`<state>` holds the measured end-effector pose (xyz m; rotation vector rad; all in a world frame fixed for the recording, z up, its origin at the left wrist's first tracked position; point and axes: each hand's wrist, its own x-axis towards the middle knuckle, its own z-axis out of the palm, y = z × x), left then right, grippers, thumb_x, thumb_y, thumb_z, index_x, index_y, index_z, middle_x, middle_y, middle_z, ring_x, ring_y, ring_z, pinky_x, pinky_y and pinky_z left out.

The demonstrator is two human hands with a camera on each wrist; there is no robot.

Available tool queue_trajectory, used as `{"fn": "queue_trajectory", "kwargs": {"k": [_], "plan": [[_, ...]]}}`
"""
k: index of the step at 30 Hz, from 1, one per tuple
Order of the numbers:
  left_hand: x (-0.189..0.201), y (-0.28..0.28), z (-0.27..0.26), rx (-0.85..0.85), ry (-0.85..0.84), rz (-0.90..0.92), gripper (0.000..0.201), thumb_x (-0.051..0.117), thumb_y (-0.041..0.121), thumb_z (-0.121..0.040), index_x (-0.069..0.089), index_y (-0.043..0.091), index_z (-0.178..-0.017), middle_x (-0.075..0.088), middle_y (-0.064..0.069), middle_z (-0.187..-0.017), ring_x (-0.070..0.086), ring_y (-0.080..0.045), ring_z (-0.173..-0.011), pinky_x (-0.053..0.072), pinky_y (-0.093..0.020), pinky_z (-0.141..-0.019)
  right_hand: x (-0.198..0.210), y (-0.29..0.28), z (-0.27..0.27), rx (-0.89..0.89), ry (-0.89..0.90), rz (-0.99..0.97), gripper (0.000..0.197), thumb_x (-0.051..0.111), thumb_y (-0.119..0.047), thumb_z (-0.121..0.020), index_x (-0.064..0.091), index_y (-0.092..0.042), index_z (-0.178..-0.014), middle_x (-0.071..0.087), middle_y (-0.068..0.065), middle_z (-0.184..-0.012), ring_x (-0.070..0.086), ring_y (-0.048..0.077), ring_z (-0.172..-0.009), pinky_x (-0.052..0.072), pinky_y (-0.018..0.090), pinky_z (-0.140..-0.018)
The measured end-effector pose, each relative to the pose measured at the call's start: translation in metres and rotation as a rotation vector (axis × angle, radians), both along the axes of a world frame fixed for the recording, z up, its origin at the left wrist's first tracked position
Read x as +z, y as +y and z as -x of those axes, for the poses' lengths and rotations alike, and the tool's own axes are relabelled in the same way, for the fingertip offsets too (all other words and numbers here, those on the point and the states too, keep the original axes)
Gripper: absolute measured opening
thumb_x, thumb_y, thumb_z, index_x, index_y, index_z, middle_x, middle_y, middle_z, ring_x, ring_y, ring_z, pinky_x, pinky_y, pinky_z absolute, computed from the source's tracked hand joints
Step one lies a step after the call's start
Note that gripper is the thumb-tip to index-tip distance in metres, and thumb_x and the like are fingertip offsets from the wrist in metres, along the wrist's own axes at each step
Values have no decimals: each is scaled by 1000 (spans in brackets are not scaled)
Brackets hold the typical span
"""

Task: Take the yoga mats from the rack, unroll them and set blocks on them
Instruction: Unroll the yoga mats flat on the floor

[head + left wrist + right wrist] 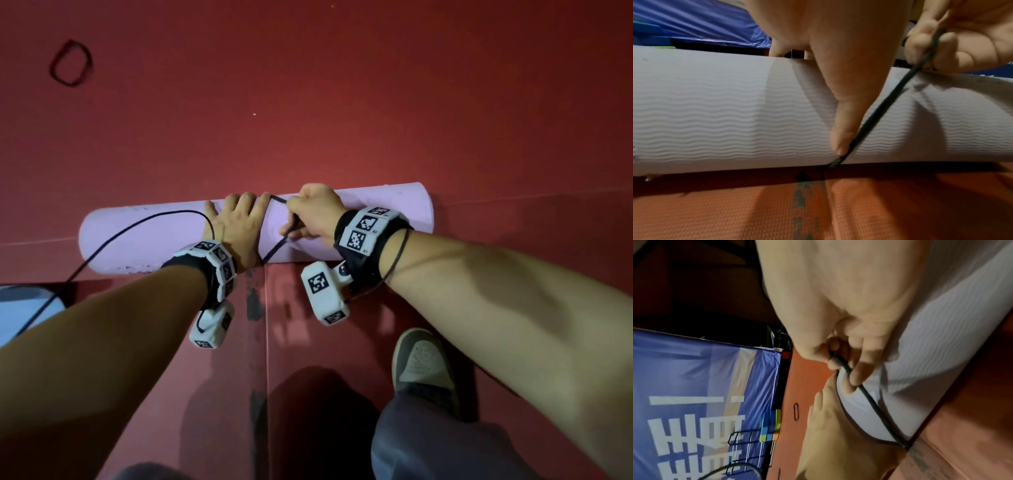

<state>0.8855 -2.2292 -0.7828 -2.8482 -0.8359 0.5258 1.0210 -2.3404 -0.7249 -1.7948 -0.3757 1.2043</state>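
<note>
A rolled lilac yoga mat (154, 236) lies crosswise on the red floor in front of me. A black elastic strap (274, 245) loops around its middle. My left hand (236, 219) lies flat on the roll just left of the strap, fingers spread, thumb (842, 129) beside the strap (879, 113). My right hand (305, 219) pinches the strap and lifts it off the mat; the right wrist view shows its fingertips (840, 363) closed on the strap (875, 405). The mat (941, 321) is still rolled. Coloured blocks (770, 423) stand by a wire rack (744, 444).
A second black strap (70, 63) lies loose on the red floor (342, 102) at the far left. My shoe (421, 363) stands just behind the roll. A blue banner (694, 386) hangs behind the rack, and something pale blue (20, 308) sits at my near left.
</note>
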Motion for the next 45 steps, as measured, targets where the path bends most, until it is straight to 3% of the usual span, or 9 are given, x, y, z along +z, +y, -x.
{"fn": "queue_trajectory", "kwargs": {"k": [3,9,13,17,22,28,34,40,45], "plan": [[5,2,1,21,-24,27,118,78,57,-50,18,28,-148,39,0,-135,41,-29,-120,36,-58,-97,-2,-9,-10,114,-169,46,18,50,-7,-84,43,-14,-69,50,8,-58,54,19,-42,37,21,-42],[13,6,4,41,-21,33,115,80,61,-45,26,29,-142,43,0,-131,44,-31,-118,40,-57,-93,-3,-30,-40,221,-568,148,5,52,-15,-81,50,-19,-85,59,4,-83,55,27,-75,44,32,-65],[17,8,2,70,-8,43,115,81,59,-44,26,29,-140,43,-1,-130,44,-31,-117,41,-57,-92,-7,-47,-75,154,-695,284,20,41,-19,-80,53,-17,-96,63,8,-90,59,32,-85,52,38,-74],[20,11,-1,75,2,43,115,81,60,-45,26,29,-140,43,0,-131,43,-31,-119,41,-58,-93,-8,-64,-101,92,-829,425,27,42,-14,-86,53,-13,-111,62,14,-103,60,37,-91,46,37,-72],[19,13,-2,66,3,47,116,83,59,-44,27,28,-140,44,-1,-130,44,-32,-119,42,-59,-94,-12,-75,-126,-59,-782,528,26,45,-10,-95,55,-4,-118,61,20,-118,61,39,-102,39,36,-71],[17,13,-4,107,41,71,120,86,54,-42,24,30,-142,43,0,-133,43,-31,-121,41,-57,-96,-15,-80,-144,-251,-568,533,21,52,-15,-96,64,-1,-106,67,17,-114,62,33,-92,43,32,-71],[23,1,-29,160,114,77,124,88,54,-44,19,28,-145,43,-6,-134,42,-34,-124,33,-66,-102,-23,-76,-142,-178,-579,539,30,48,-20,-101,62,2,-116,64,19,-119,63,33,-103,41,30,-72],[7,-47,-68,20,-34,175,149,89,65,-41,-2,33,-154,18,-5,-158,20,-33,-145,18,-74,-107,-29,-81,-140,-157,-593,532,29,45,-19,-102,61,1,-115,64,20,-118,62,34,-104,39,29,-73],[7,-51,-73,34,-87,163,130,84,62,-48,11,34,-152,34,0,-146,36,-31,-129,29,-70,-102,-31,-84,-144,-221,-570,519,29,51,-20,-99,65,1,-113,67,18,-113,64,32,-101,43,28,-73]]}}
